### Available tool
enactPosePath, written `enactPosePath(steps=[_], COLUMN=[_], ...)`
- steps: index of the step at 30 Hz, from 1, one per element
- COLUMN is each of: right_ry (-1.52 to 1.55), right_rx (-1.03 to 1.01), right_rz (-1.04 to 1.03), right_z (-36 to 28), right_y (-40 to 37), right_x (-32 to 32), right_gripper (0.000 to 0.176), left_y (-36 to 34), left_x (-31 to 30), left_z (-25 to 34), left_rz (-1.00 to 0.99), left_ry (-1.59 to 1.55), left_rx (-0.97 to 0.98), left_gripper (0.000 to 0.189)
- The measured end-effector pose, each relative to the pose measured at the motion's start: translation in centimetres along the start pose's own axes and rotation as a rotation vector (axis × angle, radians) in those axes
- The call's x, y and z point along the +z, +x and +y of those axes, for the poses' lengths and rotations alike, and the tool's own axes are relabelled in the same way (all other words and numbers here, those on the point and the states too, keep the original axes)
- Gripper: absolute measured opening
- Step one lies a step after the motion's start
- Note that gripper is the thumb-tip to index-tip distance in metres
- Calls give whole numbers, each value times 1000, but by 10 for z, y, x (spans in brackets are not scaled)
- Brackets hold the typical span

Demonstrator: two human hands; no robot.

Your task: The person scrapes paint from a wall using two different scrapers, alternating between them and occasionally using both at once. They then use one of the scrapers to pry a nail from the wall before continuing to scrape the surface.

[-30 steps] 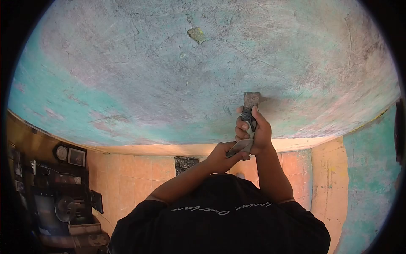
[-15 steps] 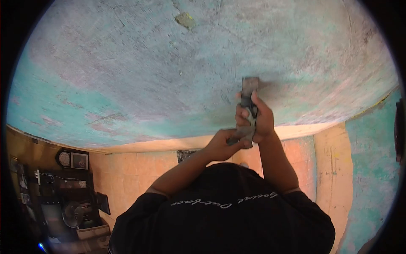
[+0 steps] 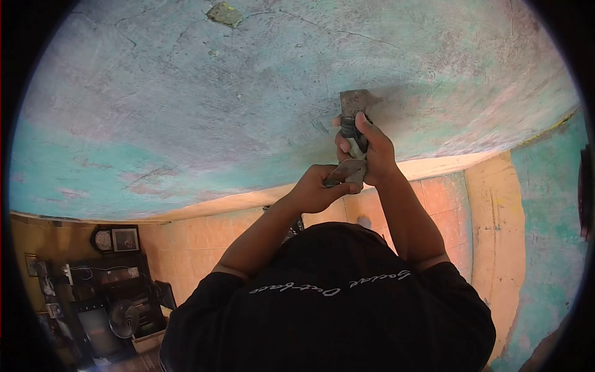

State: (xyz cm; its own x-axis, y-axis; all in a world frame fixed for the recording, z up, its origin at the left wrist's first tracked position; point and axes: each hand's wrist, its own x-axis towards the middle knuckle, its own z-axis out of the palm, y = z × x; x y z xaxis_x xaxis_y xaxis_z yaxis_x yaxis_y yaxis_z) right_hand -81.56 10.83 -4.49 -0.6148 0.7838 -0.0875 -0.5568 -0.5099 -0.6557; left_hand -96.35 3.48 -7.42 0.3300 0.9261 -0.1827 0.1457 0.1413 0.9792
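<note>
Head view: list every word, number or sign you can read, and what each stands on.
Black shirt: one line of white script, upside down here, too blurred to read.
Clock on the wall: numerals too small to read.
Framed picture beside it: nothing legible.
Scraper in the right hand, flat blade in the left hand: no markings visible.
No text can be quoted.
</note>
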Motion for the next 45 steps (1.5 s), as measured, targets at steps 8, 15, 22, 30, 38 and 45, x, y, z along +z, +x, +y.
enactPosePath(steps=[8, 15, 22, 30, 38, 45], right_ry=[27, 63, 8, -110, -92, -116], right_rx=[-77, -91, -177, -163, -173, -199], right_rz=[112, 128, 254, 298, 251, 226], right_z=[6, 7, -3, -6, -14, -32], right_y=[-11, -16, -22, -26, -27, -29], right_x=[-6, -15, -10, -14, -34, -42], right_gripper=[46, 45, 45, 44, 42, 34], left_y=[-6, -7, -3, -1, 13, 29], left_x=[14, 19, 23, 32, 44, 50], left_z=[15, 18, 19, 20, 20, 34], left_rz=[12, -5, -63, -64, -87, -124], left_ry=[17, 45, 62, 82, 83, 158], left_rx=[-143, -135, -257, -203, -144, -142], left_gripper=[28, 27, 28, 28, 25, 24])
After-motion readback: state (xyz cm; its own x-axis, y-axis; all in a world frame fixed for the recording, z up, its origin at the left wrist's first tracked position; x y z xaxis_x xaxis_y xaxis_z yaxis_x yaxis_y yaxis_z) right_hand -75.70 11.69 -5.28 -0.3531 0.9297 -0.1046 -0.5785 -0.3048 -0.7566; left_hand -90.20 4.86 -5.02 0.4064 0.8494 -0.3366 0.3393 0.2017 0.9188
